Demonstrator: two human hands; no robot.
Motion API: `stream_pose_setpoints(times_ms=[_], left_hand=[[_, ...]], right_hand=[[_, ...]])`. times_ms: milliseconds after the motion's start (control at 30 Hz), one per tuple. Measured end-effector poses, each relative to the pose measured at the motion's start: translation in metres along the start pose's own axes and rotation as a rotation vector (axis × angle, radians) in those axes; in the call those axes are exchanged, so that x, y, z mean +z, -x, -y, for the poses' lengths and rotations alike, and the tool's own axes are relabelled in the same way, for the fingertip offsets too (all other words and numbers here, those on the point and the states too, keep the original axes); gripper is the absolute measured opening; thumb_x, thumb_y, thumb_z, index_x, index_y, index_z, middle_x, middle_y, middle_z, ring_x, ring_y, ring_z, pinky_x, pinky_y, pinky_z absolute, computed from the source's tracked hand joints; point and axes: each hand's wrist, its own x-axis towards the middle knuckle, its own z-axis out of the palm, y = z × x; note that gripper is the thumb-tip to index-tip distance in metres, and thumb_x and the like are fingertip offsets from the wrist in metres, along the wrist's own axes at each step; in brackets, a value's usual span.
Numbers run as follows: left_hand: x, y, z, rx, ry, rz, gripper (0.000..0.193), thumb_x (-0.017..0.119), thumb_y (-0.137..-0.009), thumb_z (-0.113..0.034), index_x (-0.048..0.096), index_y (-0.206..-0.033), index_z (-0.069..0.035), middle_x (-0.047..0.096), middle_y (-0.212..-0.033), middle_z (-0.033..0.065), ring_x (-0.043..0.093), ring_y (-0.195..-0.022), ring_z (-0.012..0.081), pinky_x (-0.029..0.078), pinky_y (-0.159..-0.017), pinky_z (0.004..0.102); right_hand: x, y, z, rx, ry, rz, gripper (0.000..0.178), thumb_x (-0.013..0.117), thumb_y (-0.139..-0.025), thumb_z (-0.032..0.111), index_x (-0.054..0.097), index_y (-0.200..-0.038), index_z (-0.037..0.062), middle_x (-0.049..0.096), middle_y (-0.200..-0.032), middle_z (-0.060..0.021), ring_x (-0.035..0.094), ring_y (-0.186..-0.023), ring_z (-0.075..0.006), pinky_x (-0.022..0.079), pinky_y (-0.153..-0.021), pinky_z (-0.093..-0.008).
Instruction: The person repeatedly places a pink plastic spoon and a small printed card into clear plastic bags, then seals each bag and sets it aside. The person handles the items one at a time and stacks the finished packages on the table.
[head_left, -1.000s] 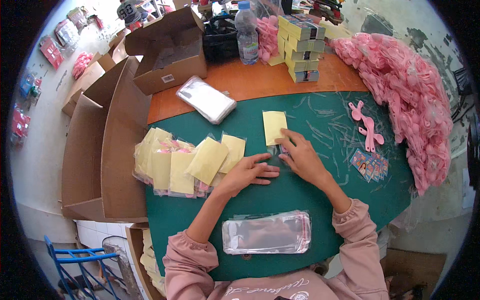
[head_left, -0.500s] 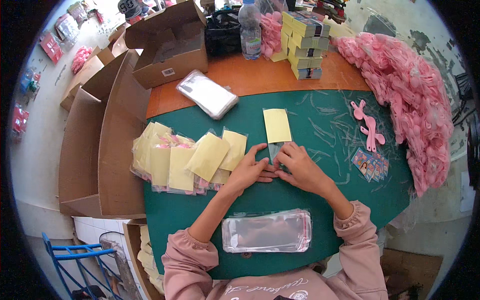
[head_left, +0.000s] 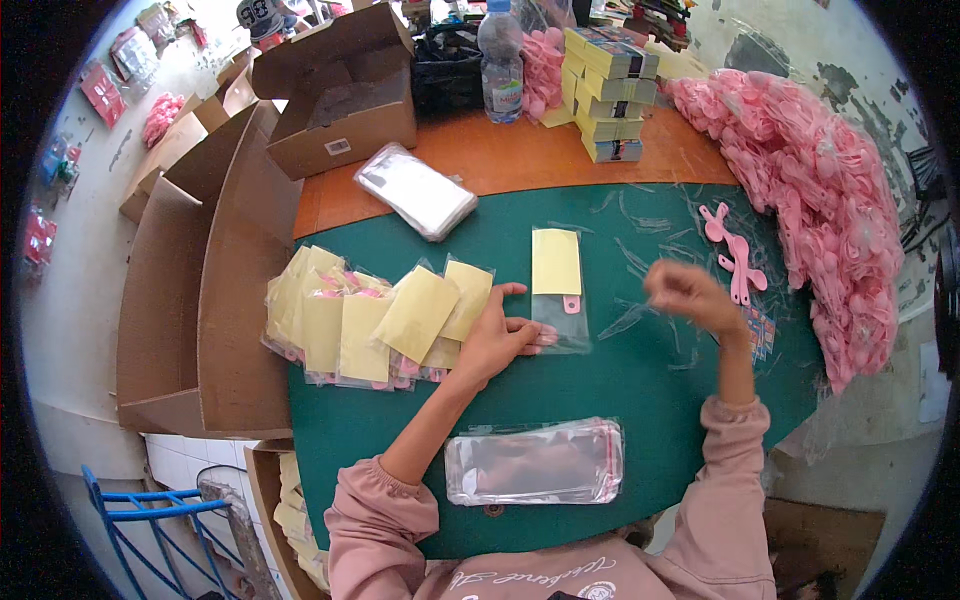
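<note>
A clear plastic bag (head_left: 562, 325) lies upright in the middle of the green mat, with a yellow card (head_left: 556, 262) in its upper part. A pink spoon handle (head_left: 571, 303) shows just below the card. My left hand (head_left: 500, 335) grips the bag's lower left edge, fingertips showing through the plastic and index finger stretched out. Off to the right, my right hand (head_left: 692, 295) is raised over scattered clear strips (head_left: 650, 250), its fingers curled together. Whatever they may pinch is too small to make out.
Filled bags with yellow cards (head_left: 365, 335) pile up at left, beside an open carton (head_left: 245, 270). Flat clear bags (head_left: 535, 462) lie in front of me. Pink spoons (head_left: 740, 255), picture cards (head_left: 762, 333) and a large heap of wrapped spoons (head_left: 830, 220) are at right.
My right hand has left the bag and moved up and to the right. The bag has shifted slightly toward me, and its lower part now lies flat in view.
</note>
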Motion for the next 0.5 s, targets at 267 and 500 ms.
stream_pose_setpoints(times_ms=[267, 500], left_hand=[[-0.002, -0.001, 0.006, 0.043, 0.036, 0.083, 0.022, 0.046, -0.088, -0.008, 0.049, -0.110, -0.002, 0.059, -0.098, 0.0068, 0.059, -0.087, 0.0117, 0.050, -0.071, 0.0216], [0.002, 0.007, -0.016, -0.020, 0.152, 0.092, 0.020, 0.043, -0.089, -0.008, 0.055, -0.103, -0.001, 0.057, -0.097, 0.0049, 0.058, -0.087, 0.0095, 0.050, -0.072, 0.0215]], right_hand=[[0.049, -0.008, 0.002, -0.333, 0.819, -0.440, 0.033, 0.059, -0.070, 0.006, 0.047, -0.100, 0.0032, 0.047, -0.101, -0.0158, 0.049, -0.095, -0.0311, 0.038, -0.085, -0.0421], [0.093, -0.024, -0.004, -0.220, 0.583, -0.457, 0.018, 0.059, -0.073, 0.001, 0.051, -0.089, 0.0010, 0.045, -0.095, -0.0143, 0.052, -0.086, -0.0290, 0.044, -0.074, -0.0368]])
